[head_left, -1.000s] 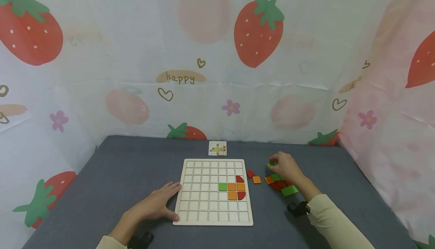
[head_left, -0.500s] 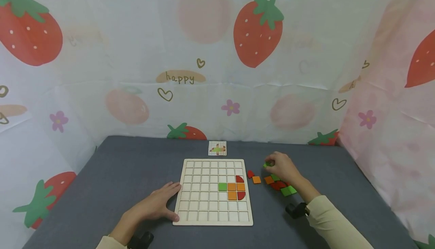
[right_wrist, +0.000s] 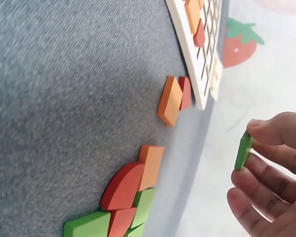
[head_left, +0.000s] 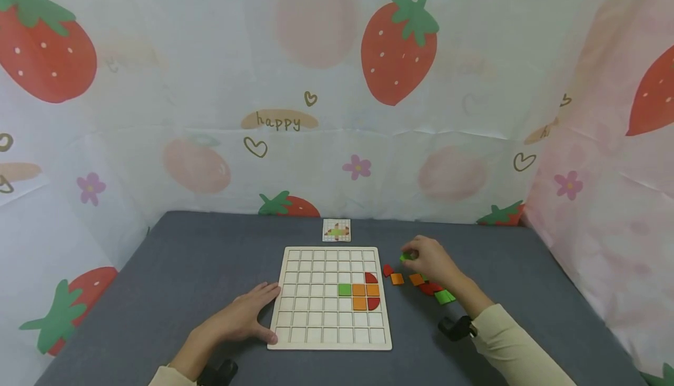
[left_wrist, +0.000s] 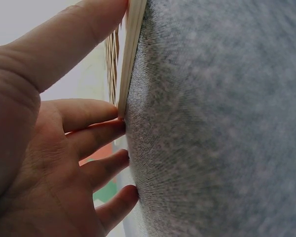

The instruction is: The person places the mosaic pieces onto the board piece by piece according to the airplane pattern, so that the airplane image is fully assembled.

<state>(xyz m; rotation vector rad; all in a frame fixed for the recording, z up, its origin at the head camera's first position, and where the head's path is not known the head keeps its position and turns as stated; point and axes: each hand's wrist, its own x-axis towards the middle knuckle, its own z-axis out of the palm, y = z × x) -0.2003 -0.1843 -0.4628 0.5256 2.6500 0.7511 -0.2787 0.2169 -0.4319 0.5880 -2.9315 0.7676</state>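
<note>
A wooden grid board [head_left: 315, 304] lies on the table, with one green tile [head_left: 344, 289], several orange tiles [head_left: 359, 303] and two red rounded tiles [head_left: 373, 304] in its cells on the right side. My left hand [head_left: 244, 313] rests at the board's left edge, thumb on the near corner, fingers extended; the left wrist view shows the fingertips along the board's side. Right of the board, my right hand [head_left: 429, 257] pinches a green tile [right_wrist: 243, 150] between thumb and fingers, held above the table.
Beside the board lie a loose orange tile [head_left: 397, 279] and a red piece [head_left: 388, 270]. Farther right is a cluster of green tiles [head_left: 444, 297], red pieces [right_wrist: 123, 185] and an orange tile [right_wrist: 150, 165]. A pattern card [head_left: 337, 230] lies behind the board.
My right hand, holding the green tile, has moved left from above the loose pieces toward the board. My left hand and the board stay in place.
</note>
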